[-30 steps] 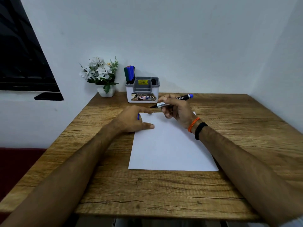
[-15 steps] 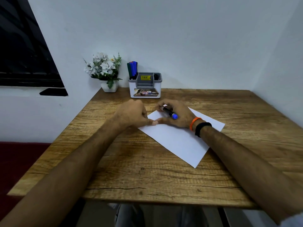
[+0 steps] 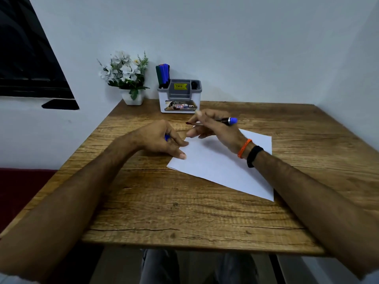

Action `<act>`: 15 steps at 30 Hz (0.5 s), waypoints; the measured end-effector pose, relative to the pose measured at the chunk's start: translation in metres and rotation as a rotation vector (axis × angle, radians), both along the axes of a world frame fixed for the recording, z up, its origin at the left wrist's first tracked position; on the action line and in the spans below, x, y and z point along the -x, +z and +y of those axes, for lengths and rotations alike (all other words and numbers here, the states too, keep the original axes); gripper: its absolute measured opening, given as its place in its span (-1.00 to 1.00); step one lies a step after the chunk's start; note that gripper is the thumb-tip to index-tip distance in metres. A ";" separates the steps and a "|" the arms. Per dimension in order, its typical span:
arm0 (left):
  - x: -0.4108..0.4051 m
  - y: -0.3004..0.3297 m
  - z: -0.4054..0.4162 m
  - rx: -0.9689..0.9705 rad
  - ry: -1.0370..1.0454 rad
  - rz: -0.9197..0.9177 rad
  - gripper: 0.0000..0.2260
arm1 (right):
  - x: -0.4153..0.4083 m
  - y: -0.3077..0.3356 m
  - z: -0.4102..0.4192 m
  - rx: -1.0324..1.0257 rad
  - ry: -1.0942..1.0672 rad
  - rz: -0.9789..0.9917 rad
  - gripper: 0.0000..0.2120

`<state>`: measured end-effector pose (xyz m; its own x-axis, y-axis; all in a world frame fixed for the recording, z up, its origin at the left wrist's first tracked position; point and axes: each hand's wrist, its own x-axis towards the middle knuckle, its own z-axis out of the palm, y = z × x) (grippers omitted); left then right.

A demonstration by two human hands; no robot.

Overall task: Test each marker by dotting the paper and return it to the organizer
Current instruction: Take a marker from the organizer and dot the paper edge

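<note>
Right hand [image 3: 213, 128] held the marker [image 3: 225, 121] in a writing pinch, its grip curled round the barrel, blue end pointing right and away, bare tip aimed left over the far corner of the paper [image 3: 223, 160]; tip looked just off the sheet, contact could not be confirmed. Left hand [image 3: 162, 140] rested at the paper's near-left edge, thumb and a fingertip pressing the sheet down, likely to steady it for the dot; the rest of its grip was curled round a small blue piece [image 3: 166, 137], probably the marker's cap, kept there for quick recapping. Paper lay skewed on the bench [image 3: 164, 206], one corner toward the organizer [image 3: 179, 97]. Organizer stood at the bench's far edge against the wall, other markers [image 3: 163, 75] upright in its left compartment, within easy reach for the return. A pot of white flowers [image 3: 126, 78] sat just left of it. Bench top was rough-grained wood; pale walls met in a corner, dark window at left.
</note>
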<state>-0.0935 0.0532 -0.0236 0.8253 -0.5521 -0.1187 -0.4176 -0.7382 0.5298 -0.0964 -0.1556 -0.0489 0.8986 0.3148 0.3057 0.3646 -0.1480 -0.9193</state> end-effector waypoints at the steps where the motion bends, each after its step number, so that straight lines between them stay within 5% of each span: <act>1: -0.001 -0.001 0.001 0.022 -0.006 -0.002 -0.64 | 0.002 0.002 0.003 -0.039 0.027 0.077 -0.60; 7: -0.005 -0.012 0.010 0.183 -0.032 0.057 -0.91 | 0.015 0.000 0.017 -0.232 0.303 0.377 -0.60; 15: -0.020 -0.024 0.019 0.159 -0.082 -0.048 -0.83 | 0.034 -0.007 0.030 -0.014 0.300 0.296 -0.89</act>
